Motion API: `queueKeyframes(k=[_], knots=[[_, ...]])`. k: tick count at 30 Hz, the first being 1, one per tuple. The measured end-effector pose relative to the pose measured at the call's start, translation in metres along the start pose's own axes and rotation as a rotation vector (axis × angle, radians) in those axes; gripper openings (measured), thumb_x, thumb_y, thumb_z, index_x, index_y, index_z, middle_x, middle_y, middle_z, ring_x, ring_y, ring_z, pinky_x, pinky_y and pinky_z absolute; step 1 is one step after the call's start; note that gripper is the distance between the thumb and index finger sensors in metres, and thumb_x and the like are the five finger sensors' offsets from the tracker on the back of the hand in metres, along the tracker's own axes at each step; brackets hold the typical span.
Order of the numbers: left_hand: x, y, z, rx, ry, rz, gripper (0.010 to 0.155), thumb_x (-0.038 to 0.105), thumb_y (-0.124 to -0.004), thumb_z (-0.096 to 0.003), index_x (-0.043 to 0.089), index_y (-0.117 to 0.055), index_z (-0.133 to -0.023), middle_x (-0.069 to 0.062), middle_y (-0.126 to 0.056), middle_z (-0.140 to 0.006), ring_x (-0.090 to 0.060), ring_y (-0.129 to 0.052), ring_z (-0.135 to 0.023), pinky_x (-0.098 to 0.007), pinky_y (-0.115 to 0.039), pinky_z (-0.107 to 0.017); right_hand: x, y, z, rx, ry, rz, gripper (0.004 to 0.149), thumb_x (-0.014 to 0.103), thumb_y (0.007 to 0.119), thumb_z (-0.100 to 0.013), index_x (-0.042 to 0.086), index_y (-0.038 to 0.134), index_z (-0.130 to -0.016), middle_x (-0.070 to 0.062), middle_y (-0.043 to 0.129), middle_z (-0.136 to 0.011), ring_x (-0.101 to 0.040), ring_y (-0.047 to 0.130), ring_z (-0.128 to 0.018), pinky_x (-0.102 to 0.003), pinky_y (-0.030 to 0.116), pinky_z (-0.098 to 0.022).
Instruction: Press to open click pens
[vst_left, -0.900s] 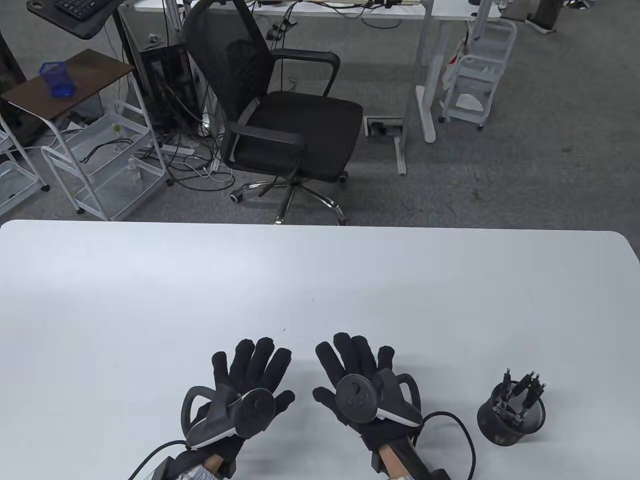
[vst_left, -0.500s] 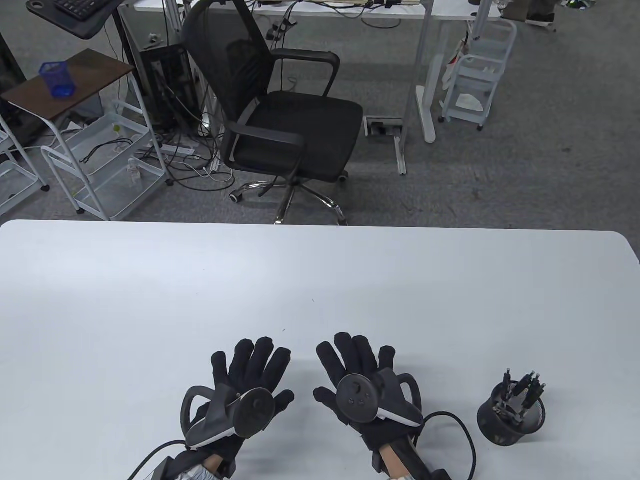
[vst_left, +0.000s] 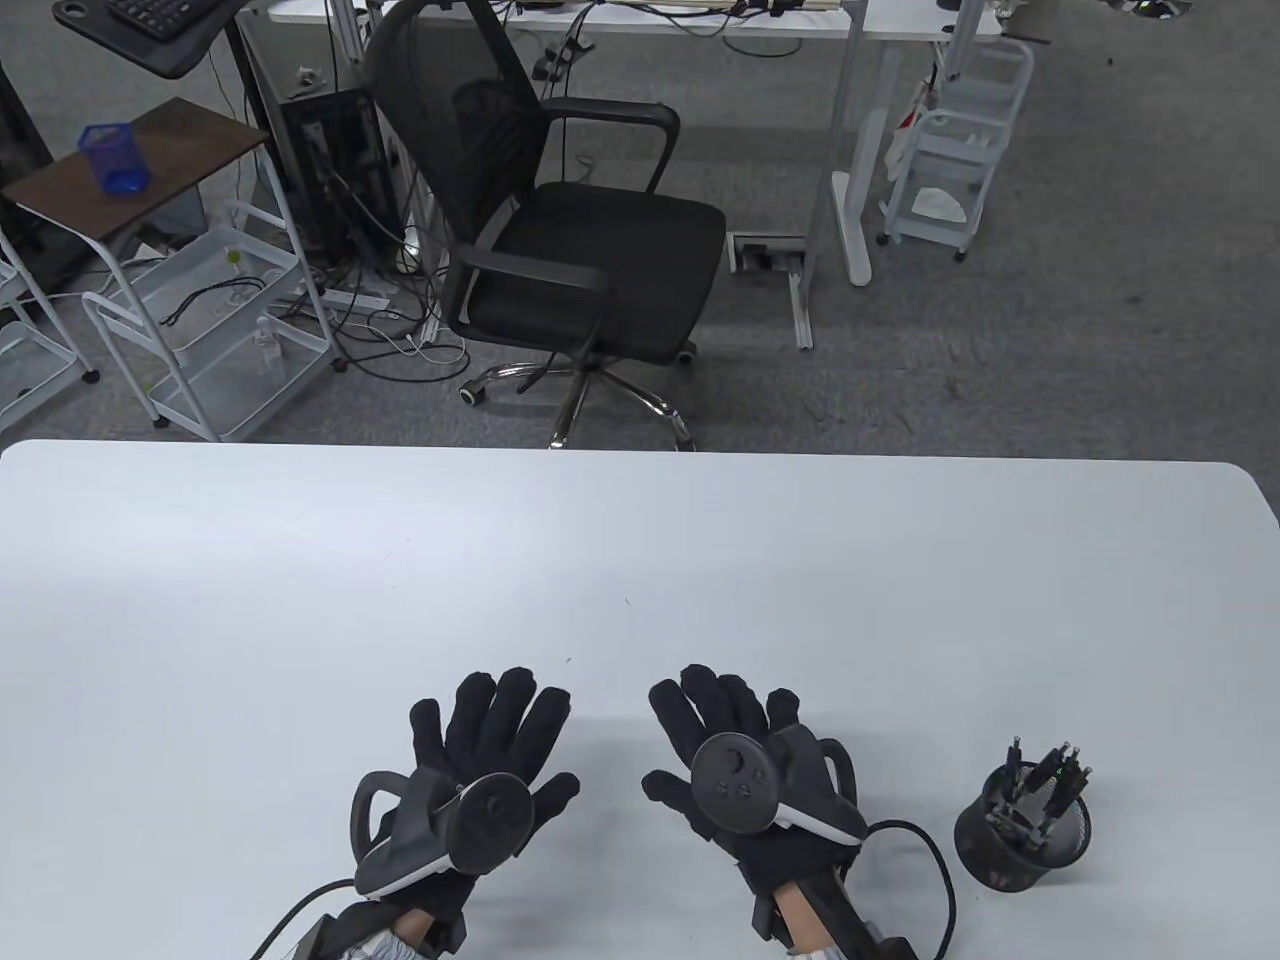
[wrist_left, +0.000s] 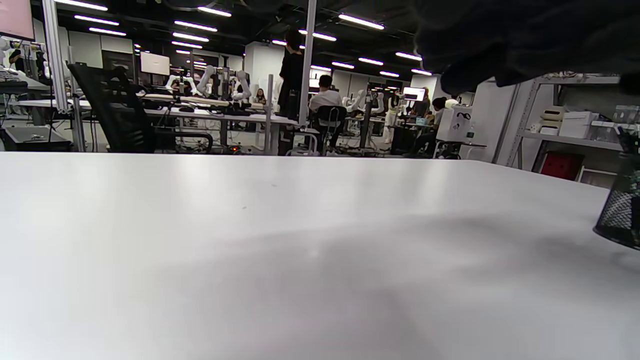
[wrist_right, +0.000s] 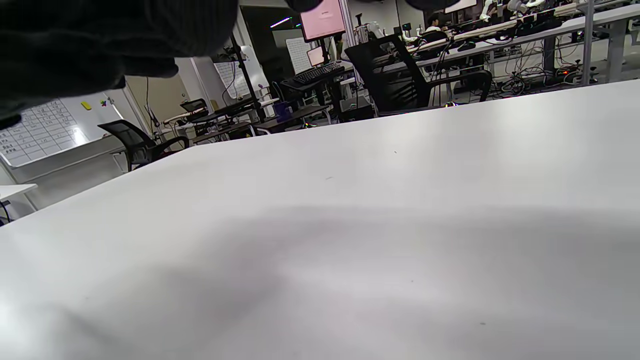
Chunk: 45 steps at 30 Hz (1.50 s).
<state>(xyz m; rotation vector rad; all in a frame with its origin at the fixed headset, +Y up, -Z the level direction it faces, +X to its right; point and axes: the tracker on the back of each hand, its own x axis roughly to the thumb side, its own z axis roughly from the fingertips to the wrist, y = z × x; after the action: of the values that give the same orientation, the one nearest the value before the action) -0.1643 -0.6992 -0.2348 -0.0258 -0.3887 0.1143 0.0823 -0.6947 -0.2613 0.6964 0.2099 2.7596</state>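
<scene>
Both hands lie flat, palms down, fingers spread, holding nothing. Left hand (vst_left: 478, 770) and right hand (vst_left: 745, 760) rest side by side on the counter (vst_left: 640, 560). One black mesh cup (vst_left: 1020, 830) stands on the counter to the right of the right hand, near but apart; the left hand is farther from it. Click pens (vst_left: 1045, 775) stand in the cup, long axes near upright, leaning. About five; exact count unclear. Right hand is nearer, so judged the likelier to reach.
</scene>
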Motion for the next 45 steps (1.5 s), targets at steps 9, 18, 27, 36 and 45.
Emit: queueKeyframes(k=[9,18,27,36,45], knots=[[-0.002,0.004,0.002,0.013,-0.002,0.017,0.070,0.059,-0.054,-0.0694,0.028,-0.027,-0.126,-0.017,-0.027,-0.133,-0.056,-0.032,-0.118,-0.081,-0.029,-0.076,-0.041,-0.068,0.033,0.064,0.208,0.016,0.072,0.039,0.074,-0.062,0.003,0.049,-0.119,-0.031,0.040,-0.122,-0.055,0.047,-0.107,-0.080,0.027,-0.071],[-0.007,0.007,0.003,0.023,0.002,0.035,0.070,0.060,-0.054,-0.0693,0.028,-0.027,-0.126,-0.018,-0.027,-0.133,-0.057,-0.032,-0.118,-0.081,-0.030,-0.076,-0.100,-0.103,0.083,0.101,0.486,0.021,0.068,0.030,0.085,-0.057,0.002,0.060,-0.113,-0.031,0.054,-0.115,-0.052,0.060,-0.099,-0.075,0.035,-0.073],[-0.008,0.007,0.003,0.030,0.002,0.045,0.070,0.059,-0.054,-0.0693,0.028,-0.028,-0.126,-0.018,-0.028,-0.133,-0.057,-0.032,-0.118,-0.081,-0.030,-0.076,-0.136,-0.080,0.114,0.197,0.601,-0.008,0.069,0.028,0.088,-0.055,0.001,0.061,-0.113,-0.031,0.055,-0.115,-0.052,0.060,-0.099,-0.075,0.033,-0.073],[-0.010,0.008,0.004,0.022,0.011,0.048,0.070,0.059,-0.054,-0.0694,0.027,-0.028,-0.126,-0.018,-0.030,-0.133,-0.057,-0.033,-0.118,-0.081,-0.030,-0.076,-0.145,-0.059,0.121,0.209,0.648,0.097,0.069,0.027,0.089,-0.054,0.001,0.061,-0.112,-0.030,0.058,-0.112,-0.050,0.063,-0.097,-0.074,0.033,-0.073],[-0.012,0.008,0.003,0.028,0.014,0.048,0.070,0.059,-0.054,-0.0693,0.028,-0.028,-0.126,-0.018,-0.030,-0.133,-0.057,-0.033,-0.118,-0.081,-0.031,-0.076,-0.146,-0.050,0.125,0.155,0.674,0.151,0.060,0.025,0.086,-0.056,0.001,0.067,-0.108,-0.028,0.067,-0.108,-0.047,0.070,-0.094,-0.073,0.035,-0.073]])
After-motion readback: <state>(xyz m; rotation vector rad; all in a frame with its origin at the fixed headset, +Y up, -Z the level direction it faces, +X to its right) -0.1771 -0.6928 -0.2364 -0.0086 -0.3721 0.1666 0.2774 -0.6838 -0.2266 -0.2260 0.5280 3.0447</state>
